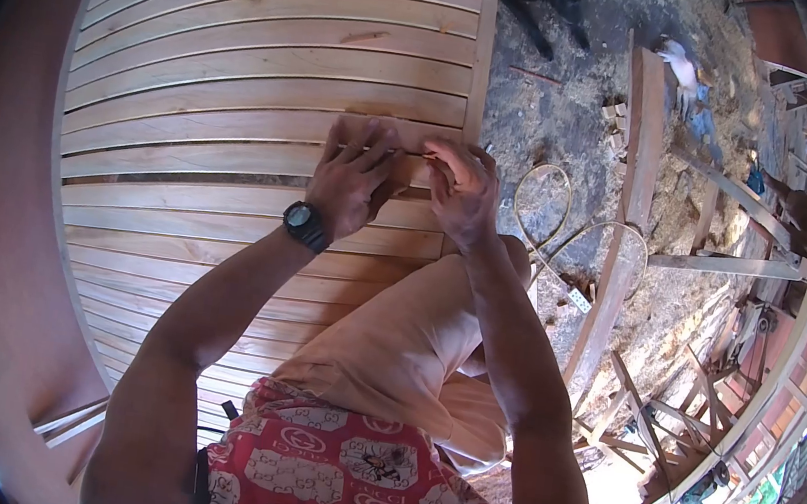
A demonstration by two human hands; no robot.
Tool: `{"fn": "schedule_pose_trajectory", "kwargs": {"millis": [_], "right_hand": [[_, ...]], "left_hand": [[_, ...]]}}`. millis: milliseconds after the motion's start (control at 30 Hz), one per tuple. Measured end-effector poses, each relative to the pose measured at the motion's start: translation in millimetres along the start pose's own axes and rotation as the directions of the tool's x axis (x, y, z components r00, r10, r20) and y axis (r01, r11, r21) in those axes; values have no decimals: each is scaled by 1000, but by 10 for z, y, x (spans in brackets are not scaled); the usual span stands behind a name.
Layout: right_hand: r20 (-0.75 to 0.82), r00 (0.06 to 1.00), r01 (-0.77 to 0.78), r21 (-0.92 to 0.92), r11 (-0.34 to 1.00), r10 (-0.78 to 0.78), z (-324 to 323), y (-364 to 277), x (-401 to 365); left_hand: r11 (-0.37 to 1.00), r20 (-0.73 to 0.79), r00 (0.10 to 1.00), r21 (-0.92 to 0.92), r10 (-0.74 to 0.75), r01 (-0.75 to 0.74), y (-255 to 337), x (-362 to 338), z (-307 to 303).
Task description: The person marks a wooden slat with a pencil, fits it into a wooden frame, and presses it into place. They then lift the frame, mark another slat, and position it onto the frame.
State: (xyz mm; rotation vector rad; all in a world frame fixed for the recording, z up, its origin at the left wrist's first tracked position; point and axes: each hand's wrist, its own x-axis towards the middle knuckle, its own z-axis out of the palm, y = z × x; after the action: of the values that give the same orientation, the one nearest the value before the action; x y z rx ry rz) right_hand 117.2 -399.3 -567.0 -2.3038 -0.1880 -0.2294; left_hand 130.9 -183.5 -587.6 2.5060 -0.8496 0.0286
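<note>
My left hand (351, 173), with a black watch (305, 224) on its wrist, lies over the slats of a pale wooden slatted panel (271, 100). Its fingers are stretched out and slightly apart, the tips beside a flat reddish-brown patch (406, 135) on the wood. Just to the right, my right hand (466, 197) rests near the panel's edge rail (480, 70), fingers curled toward the thumb. I cannot tell what is between them. A dark gap (191, 178) between two slats runs leftward from my left hand.
A wooden beam (641, 150) lies on the sawdust-strewn ground at right, beside a looped cable (542, 209) and a white power strip (579, 301). A black animal (545, 2) is at the top. Loose timber (641, 407) is piled lower right. A brown board (10, 174) borders the left.
</note>
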Motion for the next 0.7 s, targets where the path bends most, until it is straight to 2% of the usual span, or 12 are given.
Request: {"fn": "schedule_pose_trajectory", "kwargs": {"millis": [133,200,233,300,333,367,400,433,467,533,667,700], "right_hand": [[-1,1000,-20,-15,1000,20,-14,-7,-6],[-3,999,-48,139,989,49,107,176,-80],[-21,999,-28,127,991,31,206,260,-160],[12,992,-119,460,880,127,352,352,-287],[386,793,-604,401,689,471,244,326,-235],[134,978,-208,612,763,159,654,780,-455],[210,956,-285,525,802,203,761,973,-454],[32,999,-2,477,879,-15,478,604,-235],[-111,980,182,150,972,-166,275,380,-64],[-141,961,228,-88,970,-239,119,166,-26],[-126,963,224,-102,969,-236,211,305,-36],[-129,963,233,-48,971,-237,219,333,-35]], "left_hand": [[1000,-18,1000,-2,25,-25,7,18,-23],[1000,11,1000,11,4,-4,13,28,-22],[1000,-11,1000,17,20,-20,14,29,-31],[997,-5,999,-70,42,-42,-17,40,-33],[996,-55,996,-56,71,-75,-88,4,83],[996,-9,996,37,83,-83,-132,-12,158],[998,27,998,36,55,-56,-118,-13,132],[1000,133,991,15,-1,-1,-3,44,-53],[999,171,984,21,-45,42,30,37,-87],[996,194,980,91,-36,18,43,54,-94],[984,122,992,171,24,-45,8,23,-20],[985,123,992,165,22,-43,18,33,-23]]}}
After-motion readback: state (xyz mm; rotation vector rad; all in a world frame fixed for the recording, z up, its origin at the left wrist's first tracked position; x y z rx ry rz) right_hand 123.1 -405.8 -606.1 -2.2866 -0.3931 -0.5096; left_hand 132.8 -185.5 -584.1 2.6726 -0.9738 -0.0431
